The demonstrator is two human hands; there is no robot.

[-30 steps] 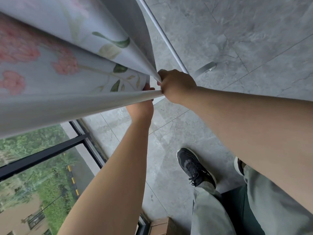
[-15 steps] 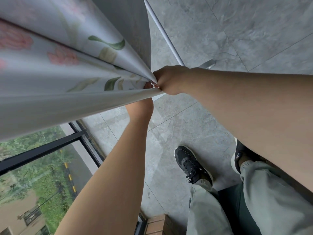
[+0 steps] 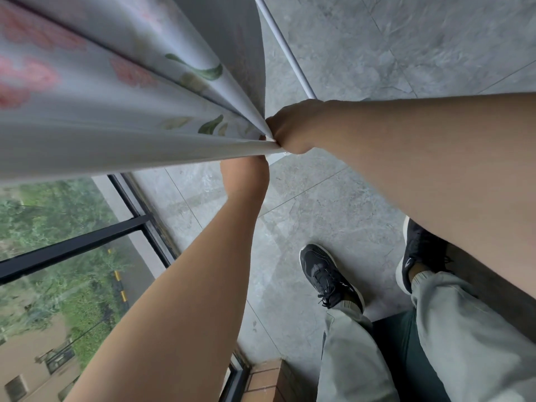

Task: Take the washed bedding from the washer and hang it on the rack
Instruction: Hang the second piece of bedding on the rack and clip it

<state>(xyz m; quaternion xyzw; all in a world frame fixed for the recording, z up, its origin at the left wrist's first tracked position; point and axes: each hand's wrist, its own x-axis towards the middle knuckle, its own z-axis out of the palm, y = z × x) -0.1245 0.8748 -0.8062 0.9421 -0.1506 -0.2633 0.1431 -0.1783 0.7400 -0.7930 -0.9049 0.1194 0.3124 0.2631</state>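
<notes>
A pale bedsheet [image 3: 95, 111] printed with pink flowers and green leaves fills the upper left, stretched taut into folds that converge toward the centre. My right hand [image 3: 293, 129] grips the gathered corner of the sheet in a fist. My left hand [image 3: 246, 172] reaches up beneath the sheet; its fingers are hidden behind the cloth, so its hold cannot be seen. A white rack rod [image 3: 282, 44] slants from the top edge down to my right hand.
Grey stone floor tiles [image 3: 391, 53] lie far below. A black-framed window [image 3: 72, 248] at the left looks out on greenery and a road. My two black shoes [image 3: 327, 274] and grey trouser legs stand at lower right, beside a brick ledge [image 3: 264, 378].
Both hands have shifted slightly left with the sheet's corner, and the sheet has been pulled tighter. My feet have stepped closer together.
</notes>
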